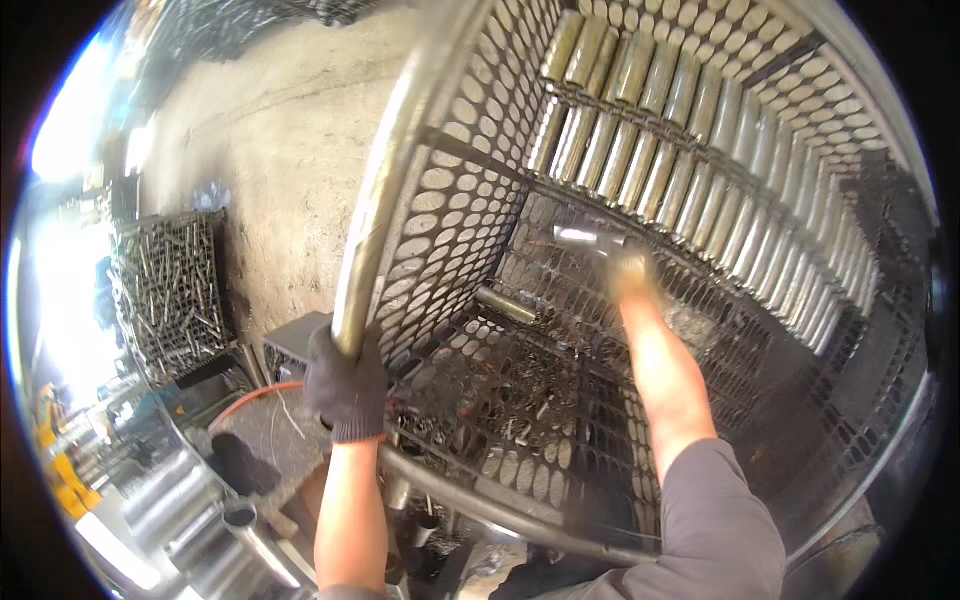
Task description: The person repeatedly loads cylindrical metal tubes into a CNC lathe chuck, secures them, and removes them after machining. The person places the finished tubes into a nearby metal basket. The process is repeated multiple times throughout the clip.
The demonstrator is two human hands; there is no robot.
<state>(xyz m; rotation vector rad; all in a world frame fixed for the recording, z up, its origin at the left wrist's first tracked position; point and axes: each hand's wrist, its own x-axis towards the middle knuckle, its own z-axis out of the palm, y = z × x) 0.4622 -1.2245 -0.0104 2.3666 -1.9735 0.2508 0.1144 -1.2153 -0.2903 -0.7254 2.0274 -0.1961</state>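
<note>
My left hand [345, 385], in a black knit glove, grips the rim tube of a large perforated steel basket [455, 190]. My right hand [630, 272], motion-blurred and in a light glove, reaches deep inside the basket and holds a short shiny metal tube [580, 237]. Several similar metal tubes [650, 120] stand packed in rows against the basket's far wall. One loose tube [505, 305] lies on the basket floor to the left of my right hand.
A wire crate [170, 295] full of thin metal rods stands at the left on the concrete floor [280, 130]. A red hose [255, 398] and larger steel pipes [200, 520] lie at the lower left. Small metal scraps litter the basket bottom.
</note>
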